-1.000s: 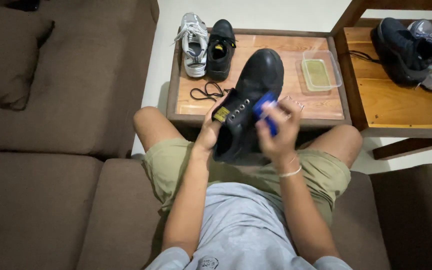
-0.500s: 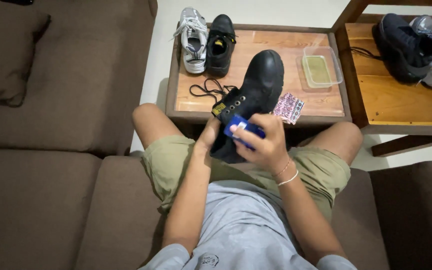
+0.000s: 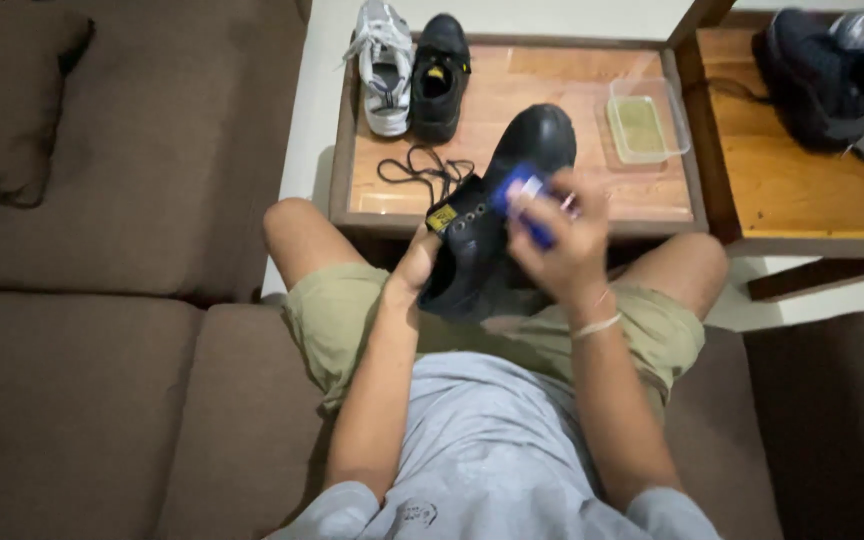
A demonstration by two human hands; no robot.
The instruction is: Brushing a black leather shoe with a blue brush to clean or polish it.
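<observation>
**Seated person works on a black boot above a low table**

While the person sits on a brown sofa (image 3: 102,400), a black boot (image 3: 497,210) rests tilted over their lap, its toe reaching out past the near edge of the wooden table (image 3: 572,90). Their left hand (image 3: 414,272) grasps the boot at its heel end from below. Their right hand (image 3: 562,240) is clenched around a small blue object (image 3: 520,195), pressed against the boot's upper side; the picture is too blurred to tell what it is. Loose black laces (image 3: 427,168) lie on the table just beside the boot. At the table's far edge stand a white sneaker (image 3: 384,65) and a black shoe (image 3: 440,75), touching. A clear plastic container (image 3: 647,120) sits near the right edge, with bare wood between it and the boot. Dark shoes (image 3: 832,80) rest on a second table (image 3: 802,190) to the right.
</observation>
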